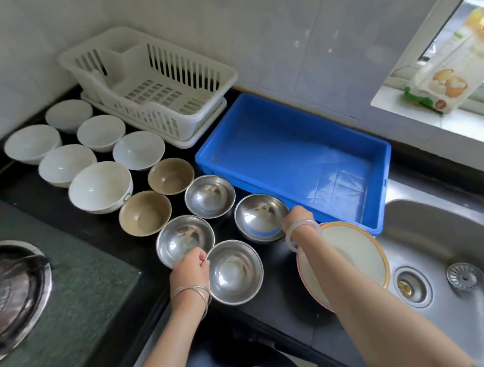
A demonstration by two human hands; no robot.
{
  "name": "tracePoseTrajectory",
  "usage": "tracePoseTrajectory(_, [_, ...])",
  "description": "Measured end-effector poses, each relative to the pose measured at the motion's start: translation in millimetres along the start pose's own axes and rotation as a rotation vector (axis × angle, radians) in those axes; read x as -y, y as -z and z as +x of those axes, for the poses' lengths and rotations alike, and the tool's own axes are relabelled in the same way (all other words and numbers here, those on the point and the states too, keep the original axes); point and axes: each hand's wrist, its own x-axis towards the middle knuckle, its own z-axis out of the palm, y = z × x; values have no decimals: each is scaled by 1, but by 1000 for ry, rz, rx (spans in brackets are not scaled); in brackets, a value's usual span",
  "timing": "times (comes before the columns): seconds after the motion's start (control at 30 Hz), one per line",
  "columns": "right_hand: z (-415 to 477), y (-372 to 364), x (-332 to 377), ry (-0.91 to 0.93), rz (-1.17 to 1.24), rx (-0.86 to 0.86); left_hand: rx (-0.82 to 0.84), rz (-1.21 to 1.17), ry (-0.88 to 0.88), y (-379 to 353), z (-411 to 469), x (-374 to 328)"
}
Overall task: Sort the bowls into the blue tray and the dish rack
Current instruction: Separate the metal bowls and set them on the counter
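Note:
Several steel bowls sit on the black counter. My left hand [189,269] grips the rim of the nearest steel bowl [235,272]. My right hand [296,219] holds the rim of the right steel bowl [260,216], beside the empty blue tray [293,158]. Two more steel bowls [209,195] [183,238] stand between them. Two brown bowls [170,175] [144,212] and several white bowls [99,186] lie to the left. The white dish rack [153,84] stands empty at the back.
A large cream bowl with an orange rim [355,256] rests at the sink's edge under my right forearm. The steel sink [460,262] is on the right, a gas stove [8,291] on the left. A food packet [448,76] leans on the window sill.

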Motion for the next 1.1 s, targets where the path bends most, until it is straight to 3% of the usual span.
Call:
tracePoseTrajectory(0.17, [2,-5,2,-29,31,24,-11,0,-15,-5,2,2])
tracePoseTrajectory(0.53, [9,-20,-4,-113,452,65,-107,82,-85,-16,7,6])
tracePoseTrajectory(0.97, [0,-14,-4,-7,367,71,-97,85,-120,-18,15,2])
tracePoseTrajectory(1.1, [-22,1,-13,136,269,-132,-103,38,-175,-15,20,-10])
